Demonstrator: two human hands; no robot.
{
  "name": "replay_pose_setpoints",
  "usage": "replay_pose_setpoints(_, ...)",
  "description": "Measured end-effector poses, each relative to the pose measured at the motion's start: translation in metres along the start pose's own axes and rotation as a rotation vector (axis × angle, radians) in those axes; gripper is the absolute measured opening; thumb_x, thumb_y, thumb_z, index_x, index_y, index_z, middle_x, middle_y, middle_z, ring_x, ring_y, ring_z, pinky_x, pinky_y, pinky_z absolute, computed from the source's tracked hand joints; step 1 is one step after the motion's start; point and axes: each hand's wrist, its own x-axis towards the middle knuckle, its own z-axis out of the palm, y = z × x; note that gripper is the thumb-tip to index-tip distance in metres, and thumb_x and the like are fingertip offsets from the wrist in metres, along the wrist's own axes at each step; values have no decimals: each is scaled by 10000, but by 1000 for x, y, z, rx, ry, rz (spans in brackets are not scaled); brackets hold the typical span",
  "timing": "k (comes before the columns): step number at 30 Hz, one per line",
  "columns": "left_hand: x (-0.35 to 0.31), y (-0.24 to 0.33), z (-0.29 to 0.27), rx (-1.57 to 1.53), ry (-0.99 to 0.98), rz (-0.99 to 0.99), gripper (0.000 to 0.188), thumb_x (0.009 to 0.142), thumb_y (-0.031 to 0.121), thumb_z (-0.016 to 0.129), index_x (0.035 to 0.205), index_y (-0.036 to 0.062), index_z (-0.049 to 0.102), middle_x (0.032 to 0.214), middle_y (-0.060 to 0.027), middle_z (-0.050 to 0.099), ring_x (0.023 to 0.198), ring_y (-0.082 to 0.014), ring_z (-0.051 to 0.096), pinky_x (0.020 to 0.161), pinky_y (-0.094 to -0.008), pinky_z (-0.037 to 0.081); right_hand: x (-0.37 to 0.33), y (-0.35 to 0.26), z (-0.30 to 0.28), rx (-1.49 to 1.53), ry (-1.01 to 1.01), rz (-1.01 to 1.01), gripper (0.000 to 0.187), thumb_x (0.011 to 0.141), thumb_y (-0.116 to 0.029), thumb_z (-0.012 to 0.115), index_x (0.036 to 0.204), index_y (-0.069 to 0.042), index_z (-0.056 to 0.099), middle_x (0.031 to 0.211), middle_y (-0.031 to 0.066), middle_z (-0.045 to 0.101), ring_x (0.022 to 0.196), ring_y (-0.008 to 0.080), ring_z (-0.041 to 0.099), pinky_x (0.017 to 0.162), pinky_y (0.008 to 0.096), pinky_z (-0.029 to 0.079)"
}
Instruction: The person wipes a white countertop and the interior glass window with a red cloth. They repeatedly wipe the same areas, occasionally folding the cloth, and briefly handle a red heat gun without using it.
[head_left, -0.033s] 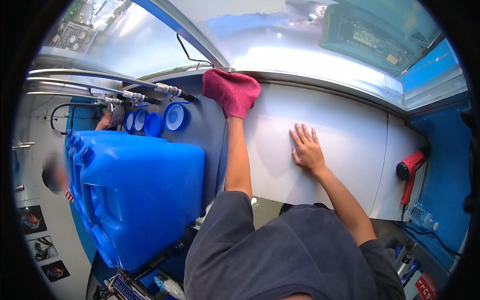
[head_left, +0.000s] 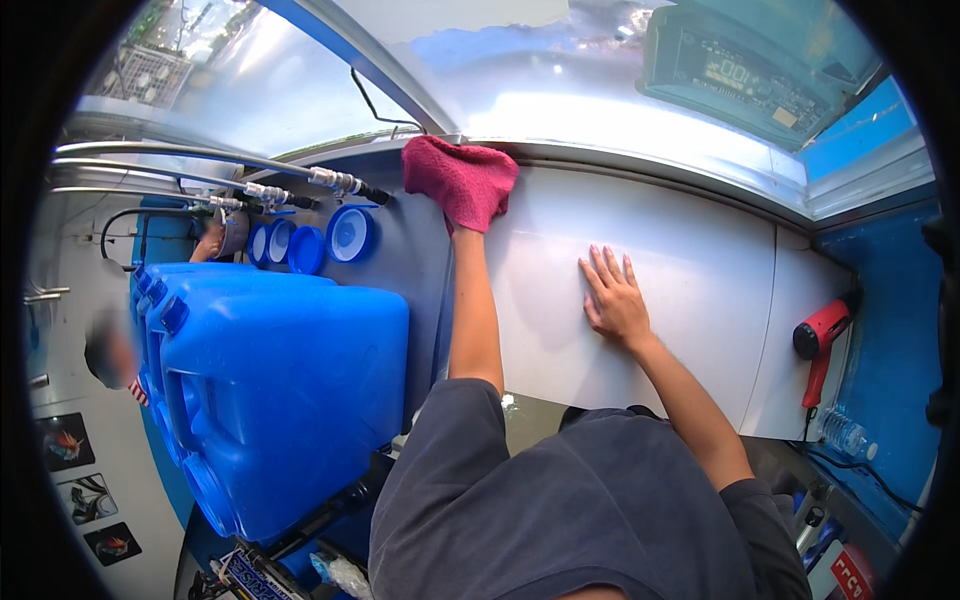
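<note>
Seen from the head view, a person in a dark grey T-shirt [head_left: 540, 500] leans over a white worktop [head_left: 690, 310] beneath a bright window [head_left: 600, 110], both arms stretched forward. The left hand [head_left: 469, 207] is tucked under a crimson terry cloth [head_left: 450, 168], which sits at the far edge of the work surface, against the window's lower frame; the folds hide the fingers, and from where I stand I cannot tell how tightly they grip. The right hand [head_left: 617, 308] is spread wide, palm down on the white worktop, fingers slightly apart and holding nothing. To the person's left, large blue jerrycans [head_left: 300, 350] stand in a row beside a grey counter strip [head_left: 415, 270], where four round blue lids [head_left: 351, 234] lie near metal pipes [head_left: 230, 157] tipped with hose couplings [head_left: 338, 181]. Beyond the jerrycans, a co-worker's hand [head_left: 208, 242] reaches toward a pail [head_left: 234, 232]. At the worktop's right end rests a red pistol-grip dryer [head_left: 822, 340], with a clear plastic bottle [head_left: 848, 436] just beside it, near a blue wall [head_left: 900, 310]. Above the worktop, a digital display panel [head_left: 740, 80] shows at the window
</note>
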Motion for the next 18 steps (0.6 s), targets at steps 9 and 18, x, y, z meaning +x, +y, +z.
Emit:
replay_pose_setpoints(9,20,0,4,333,-178,-40,377,864,272,684,1180,73,633,1195,-117,630,1115,-289,607,972,-367,473,0,0,0,1,-12,-2,658,854,-203,579,1489,-121,428,1572,135,362,1461,311,328,1209,501,211)
replay_pose_setpoints(18,36,6,-1,-202,95,54,253,697,242,759,884,87,689,914,-127,675,891,-298,652,811,-404,521,1,3,3,18,10,-11,653,853,-201,575,1486,-123,434,1570,131,367,1461,309,329,1211,501,208)
